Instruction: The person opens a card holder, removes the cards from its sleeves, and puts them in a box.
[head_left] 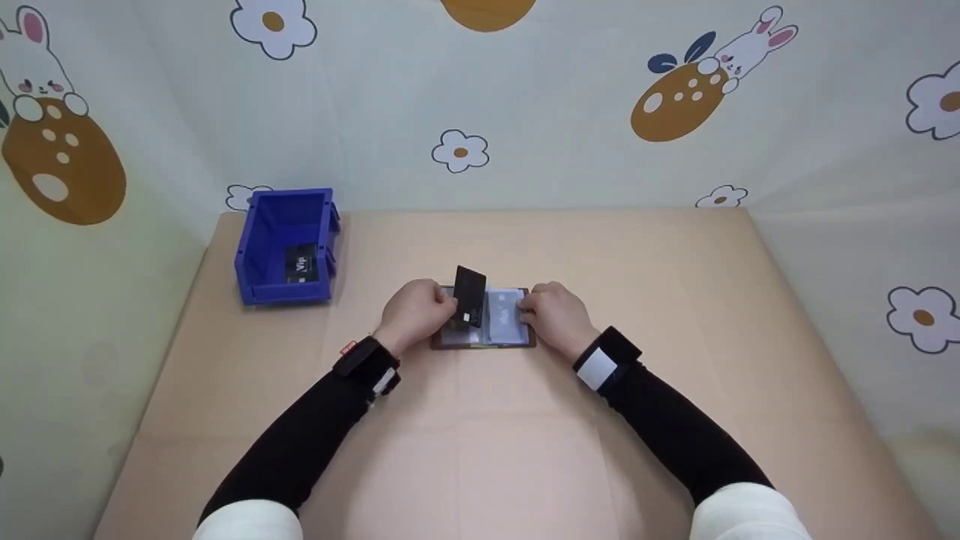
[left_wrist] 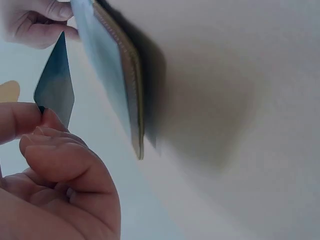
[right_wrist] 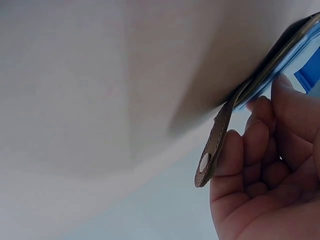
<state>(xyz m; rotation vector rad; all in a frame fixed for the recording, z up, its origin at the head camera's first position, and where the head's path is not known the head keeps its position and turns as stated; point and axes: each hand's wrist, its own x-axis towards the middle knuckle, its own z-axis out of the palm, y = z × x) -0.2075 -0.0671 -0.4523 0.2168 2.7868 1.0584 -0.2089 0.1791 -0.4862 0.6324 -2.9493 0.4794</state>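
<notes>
A brown card holder (head_left: 448, 345) with clear plastic sleeves (head_left: 508, 322) lies spread out on the table between both hands. My left hand (head_left: 418, 313) pinches a black card (head_left: 470, 292) between thumb and finger, tilted up over the left-hand sleeves. In the left wrist view the same card (left_wrist: 57, 90) stands apart from the stitched cover (left_wrist: 131, 70). On the opposite side, my right hand (head_left: 556, 316) holds the right edge of the sleeves, thumb on top. A brown strap with a snap (right_wrist: 216, 145) sticks out beside its curled fingers in the right wrist view.
At the back left of the table (head_left: 525, 427) stands a blue plastic bin (head_left: 287, 294). Inside it lies a black card marked "Vip" (head_left: 301, 262). A patterned cloth backdrop (head_left: 555, 150) rises behind the table's far edge and along both sides.
</notes>
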